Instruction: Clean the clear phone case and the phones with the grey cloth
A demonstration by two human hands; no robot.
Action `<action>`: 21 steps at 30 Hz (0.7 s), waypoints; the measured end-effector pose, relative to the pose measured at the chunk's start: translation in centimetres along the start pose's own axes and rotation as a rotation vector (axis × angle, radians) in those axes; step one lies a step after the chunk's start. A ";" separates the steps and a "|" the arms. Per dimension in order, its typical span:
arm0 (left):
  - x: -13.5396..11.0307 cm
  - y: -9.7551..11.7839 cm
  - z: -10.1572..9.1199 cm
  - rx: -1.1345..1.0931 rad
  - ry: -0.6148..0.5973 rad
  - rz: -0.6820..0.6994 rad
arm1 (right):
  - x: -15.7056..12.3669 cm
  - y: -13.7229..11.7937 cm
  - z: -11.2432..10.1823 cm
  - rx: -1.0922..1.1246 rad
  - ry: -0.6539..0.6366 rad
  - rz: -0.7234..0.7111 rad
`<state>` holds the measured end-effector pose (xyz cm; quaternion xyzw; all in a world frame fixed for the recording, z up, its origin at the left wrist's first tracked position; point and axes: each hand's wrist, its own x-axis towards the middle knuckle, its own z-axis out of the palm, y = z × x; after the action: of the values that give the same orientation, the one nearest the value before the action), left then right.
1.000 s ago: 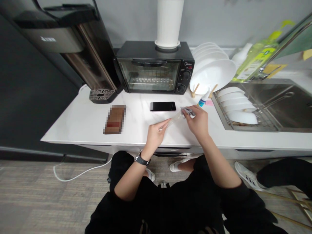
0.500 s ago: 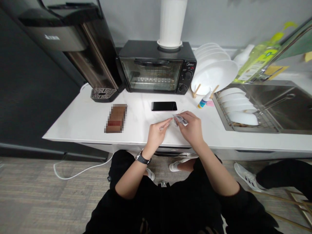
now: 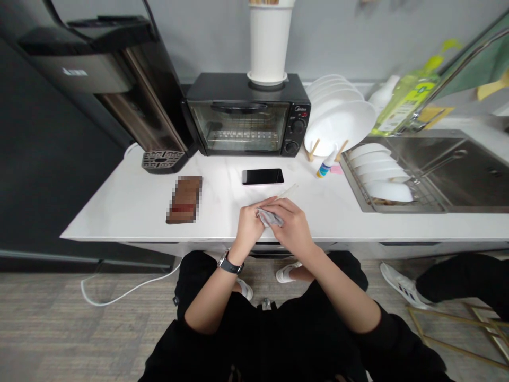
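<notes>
Grip on creased silver packet (image 3: 271,217): left hand (image 3: 249,229), right hand (image 3: 292,228).

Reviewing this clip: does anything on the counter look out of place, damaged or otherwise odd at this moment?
One thing stands out: the brown rectangular object on the white counter, left of the black phone, is pixelated, so it cannot be identified. Nothing else looks spilled, damaged or askew.
</notes>
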<state>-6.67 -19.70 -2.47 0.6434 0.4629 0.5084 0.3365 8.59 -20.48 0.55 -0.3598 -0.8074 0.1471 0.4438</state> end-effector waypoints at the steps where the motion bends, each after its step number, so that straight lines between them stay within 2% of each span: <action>1: 0.1 0.0 0.0 0.009 0.004 -0.004 | 0.1 0.2 -0.2 0.001 0.005 0.006; 7: 0.1 -0.3 0.3 0.030 0.037 -0.053 | 0.6 2.4 -1.7 -0.062 0.077 0.036; 15: -0.1 -0.4 0.4 -0.053 0.010 -0.036 | 2.5 6.7 -5.5 -0.201 0.169 0.190; 21: -0.1 -0.5 0.4 -0.052 0.013 -0.041 | 2.7 7.6 -6.2 -0.188 0.168 0.198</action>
<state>-6.40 -19.60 -3.06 0.6214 0.4648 0.5175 0.3605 16.12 -13.79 1.47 -0.4887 -0.7381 0.0835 0.4576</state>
